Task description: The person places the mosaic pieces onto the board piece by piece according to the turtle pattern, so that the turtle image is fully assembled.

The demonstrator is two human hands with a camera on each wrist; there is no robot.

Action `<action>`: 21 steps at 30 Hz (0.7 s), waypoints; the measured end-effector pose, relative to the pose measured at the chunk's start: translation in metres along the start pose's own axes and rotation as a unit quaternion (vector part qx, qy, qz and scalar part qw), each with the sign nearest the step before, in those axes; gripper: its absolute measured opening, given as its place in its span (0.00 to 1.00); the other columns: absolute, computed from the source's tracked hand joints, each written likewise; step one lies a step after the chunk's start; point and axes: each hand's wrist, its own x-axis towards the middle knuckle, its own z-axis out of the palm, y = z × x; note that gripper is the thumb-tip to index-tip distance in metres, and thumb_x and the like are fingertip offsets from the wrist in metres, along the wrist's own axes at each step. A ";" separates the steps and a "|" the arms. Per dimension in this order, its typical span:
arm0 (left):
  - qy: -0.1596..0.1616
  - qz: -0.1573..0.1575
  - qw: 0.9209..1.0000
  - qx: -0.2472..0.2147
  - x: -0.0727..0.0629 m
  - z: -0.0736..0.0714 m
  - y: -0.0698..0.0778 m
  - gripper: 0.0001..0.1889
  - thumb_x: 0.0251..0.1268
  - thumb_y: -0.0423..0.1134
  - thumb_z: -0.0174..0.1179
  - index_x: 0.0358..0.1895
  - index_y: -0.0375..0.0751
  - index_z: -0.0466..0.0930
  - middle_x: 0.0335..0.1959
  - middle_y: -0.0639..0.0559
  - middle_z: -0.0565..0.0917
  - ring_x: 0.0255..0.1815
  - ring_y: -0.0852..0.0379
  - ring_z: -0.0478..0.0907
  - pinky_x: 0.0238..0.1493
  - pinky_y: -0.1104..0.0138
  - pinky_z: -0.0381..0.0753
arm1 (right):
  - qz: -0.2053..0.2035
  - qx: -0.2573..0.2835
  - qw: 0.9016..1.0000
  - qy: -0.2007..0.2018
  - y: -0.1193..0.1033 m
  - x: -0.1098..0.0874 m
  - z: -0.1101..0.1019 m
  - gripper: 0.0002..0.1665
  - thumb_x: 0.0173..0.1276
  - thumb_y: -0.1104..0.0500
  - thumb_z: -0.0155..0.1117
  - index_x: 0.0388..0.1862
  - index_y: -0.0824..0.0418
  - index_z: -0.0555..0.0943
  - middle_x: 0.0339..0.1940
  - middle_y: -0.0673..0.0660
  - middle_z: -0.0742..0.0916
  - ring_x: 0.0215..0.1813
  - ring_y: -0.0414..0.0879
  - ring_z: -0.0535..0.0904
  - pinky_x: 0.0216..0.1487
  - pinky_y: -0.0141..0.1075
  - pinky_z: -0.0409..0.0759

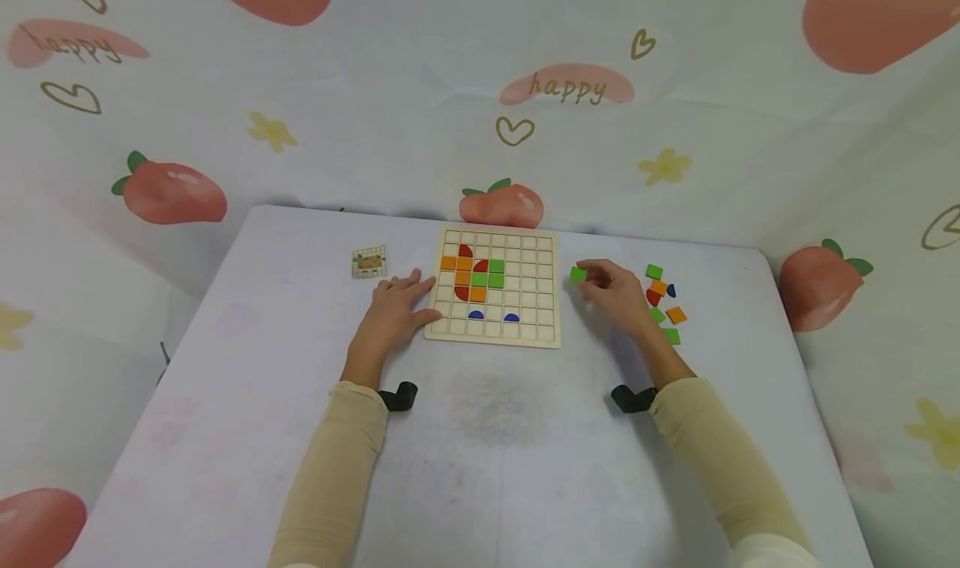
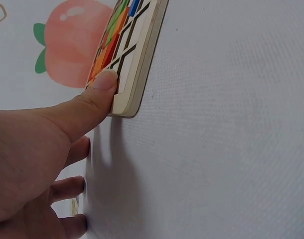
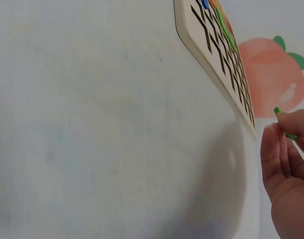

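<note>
A wooden grid board (image 1: 534, 291) lies on the table, with orange, green and red tiles filling cells on its left half and two blue half-round tiles (image 1: 512, 318) lower down. At the board's left edge rests my left hand (image 1: 393, 311), fingers spread; its thumb (image 2: 103, 82) presses the corner rim in the left wrist view. My right hand (image 1: 617, 295) pinches a green square tile (image 1: 578, 275) between thumb and fingers, just off the board's right side. Only slivers of that green tile (image 3: 290, 135) show in the right wrist view.
Loose green, orange, red and blue tiles (image 1: 677, 315) lie to the right of my right hand. A small pattern card (image 1: 369, 261) sits left of the board. Behind the table hangs a printed cloth (image 1: 420, 135).
</note>
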 end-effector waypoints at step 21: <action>-0.003 -0.008 1.000 0.001 0.002 0.002 -0.001 0.40 0.68 0.56 0.65 0.80 0.57 0.59 0.85 0.49 0.54 0.84 0.33 0.47 0.80 0.39 0.56 | -0.107 0.014 0.993 -0.056 -0.040 0.007 0.078 0.20 0.68 0.57 0.73 0.58 0.59 0.85 0.45 0.59 0.84 0.45 0.49 0.81 0.49 0.34 0.81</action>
